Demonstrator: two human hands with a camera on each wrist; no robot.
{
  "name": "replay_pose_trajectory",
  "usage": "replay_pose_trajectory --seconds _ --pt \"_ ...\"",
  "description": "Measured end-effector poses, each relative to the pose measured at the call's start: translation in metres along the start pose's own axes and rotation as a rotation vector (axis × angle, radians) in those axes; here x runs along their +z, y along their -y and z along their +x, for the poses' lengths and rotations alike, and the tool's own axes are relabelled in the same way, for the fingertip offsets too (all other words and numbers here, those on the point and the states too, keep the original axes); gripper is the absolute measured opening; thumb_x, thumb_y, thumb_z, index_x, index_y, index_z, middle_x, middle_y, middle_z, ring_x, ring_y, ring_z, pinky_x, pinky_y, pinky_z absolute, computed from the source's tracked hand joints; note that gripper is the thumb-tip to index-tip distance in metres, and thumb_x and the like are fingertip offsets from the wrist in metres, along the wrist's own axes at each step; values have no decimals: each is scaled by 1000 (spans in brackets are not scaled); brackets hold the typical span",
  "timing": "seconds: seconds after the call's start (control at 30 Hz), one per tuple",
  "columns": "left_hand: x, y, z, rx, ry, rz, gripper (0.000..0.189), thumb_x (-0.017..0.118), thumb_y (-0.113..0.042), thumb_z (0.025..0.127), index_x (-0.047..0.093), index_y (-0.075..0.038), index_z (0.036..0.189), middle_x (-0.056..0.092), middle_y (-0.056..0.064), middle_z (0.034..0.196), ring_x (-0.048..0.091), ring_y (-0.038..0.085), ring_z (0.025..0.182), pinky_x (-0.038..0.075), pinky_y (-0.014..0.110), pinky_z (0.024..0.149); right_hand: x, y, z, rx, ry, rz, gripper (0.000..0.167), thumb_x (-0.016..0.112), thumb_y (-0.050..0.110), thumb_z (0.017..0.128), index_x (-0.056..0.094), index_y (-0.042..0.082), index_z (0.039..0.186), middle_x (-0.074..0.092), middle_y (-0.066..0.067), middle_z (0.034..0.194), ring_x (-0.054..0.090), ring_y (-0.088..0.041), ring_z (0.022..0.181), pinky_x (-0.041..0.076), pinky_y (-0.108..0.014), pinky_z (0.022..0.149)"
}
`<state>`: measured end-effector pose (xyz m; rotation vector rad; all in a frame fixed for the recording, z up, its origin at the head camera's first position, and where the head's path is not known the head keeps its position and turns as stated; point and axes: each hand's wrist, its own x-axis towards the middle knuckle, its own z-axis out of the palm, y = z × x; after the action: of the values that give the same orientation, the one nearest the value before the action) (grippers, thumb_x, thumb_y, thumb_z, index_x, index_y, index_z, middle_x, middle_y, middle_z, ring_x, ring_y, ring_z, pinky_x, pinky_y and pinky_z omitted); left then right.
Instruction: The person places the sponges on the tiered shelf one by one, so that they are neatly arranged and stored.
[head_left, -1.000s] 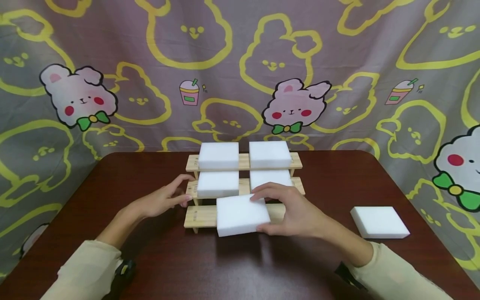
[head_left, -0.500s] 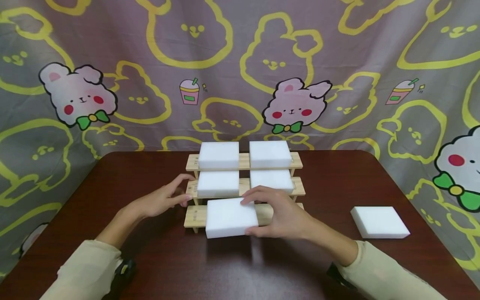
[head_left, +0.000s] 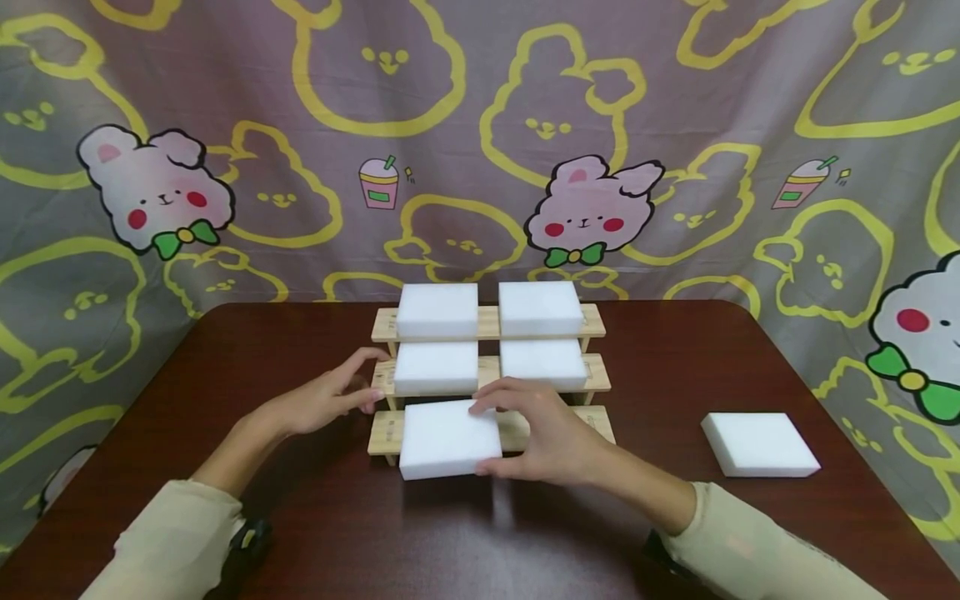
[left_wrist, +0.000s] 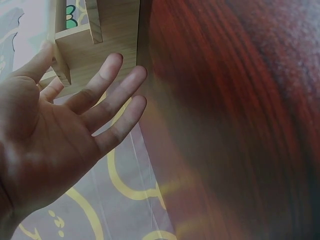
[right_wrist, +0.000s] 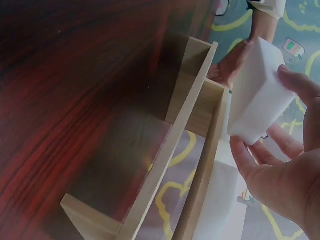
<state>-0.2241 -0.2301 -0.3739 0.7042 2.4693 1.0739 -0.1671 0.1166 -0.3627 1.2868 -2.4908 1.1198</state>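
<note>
My right hand (head_left: 558, 433) pinches a white foam block (head_left: 450, 437) by its right side, thumb at the front and fingers behind. In the right wrist view the block (right_wrist: 260, 92) is tilted in the fingers, apart from the planks beneath. In the head view it overlaps the left part of the lowest step of a three-step wooden rack (head_left: 386, 429). My left hand (head_left: 326, 400) holds the left end of the middle step between thumb and index finger. Its other fingers (left_wrist: 112, 112) extend loosely under the rack in the left wrist view.
White foam blocks sit in pairs on the upper steps, such as the top left block (head_left: 437, 308) and the middle right block (head_left: 543, 362). Another loose block (head_left: 761, 446) lies on the dark wooden table (head_left: 667, 367) at right. A patterned curtain (head_left: 465, 167) hangs behind.
My right hand has carried the foam block leftward and slightly toward me, along the lowest step. The left hand and rack have stayed in place.
</note>
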Motion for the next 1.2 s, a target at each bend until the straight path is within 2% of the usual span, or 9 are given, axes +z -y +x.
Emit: replay_pose_trajectory --seconds 0.3,0.57,0.83,1.03,1.2 --pt "-1 0 0 -6 7 0 52 56 -26 109 27 -11 149 66 13 97 63 30 95 49 45 79 10 0 3 -12 -20 -9 51 96 25 73 71 7 114 70 -5 120 67 -20 110 53 -38 95" --pt "-1 1 0 1 3 -12 52 56 -25 109 27 -11 149 66 14 96 63 31 94 49 45 78 20 3 4 43 18 -58 50 96 25 74 71 7 113 68 -5 122 64 -22 115 52 -38 98" --pt "0 1 0 -7 7 -13 52 56 -27 110 27 -11 149 66 14 97 63 32 96 49 47 80 28 3 5 97 -1 -121 51 97 26 73 69 7 111 68 -6 122 65 -24 113 53 -39 96" --pt "0 0 0 -11 7 -12 52 55 -27 110 27 -11 150 66 14 97 63 32 96 49 46 79 28 2 1 114 62 -201 53 96 29 74 68 7 114 67 -6 124 61 -24 116 51 -39 99" --pt "0 1 0 -8 6 -10 51 54 -27 110 27 -11 150 66 14 96 63 31 95 49 45 78 22 2 0 121 127 -208 53 93 33 78 69 9 119 65 -7 127 59 -26 121 50 -41 101"
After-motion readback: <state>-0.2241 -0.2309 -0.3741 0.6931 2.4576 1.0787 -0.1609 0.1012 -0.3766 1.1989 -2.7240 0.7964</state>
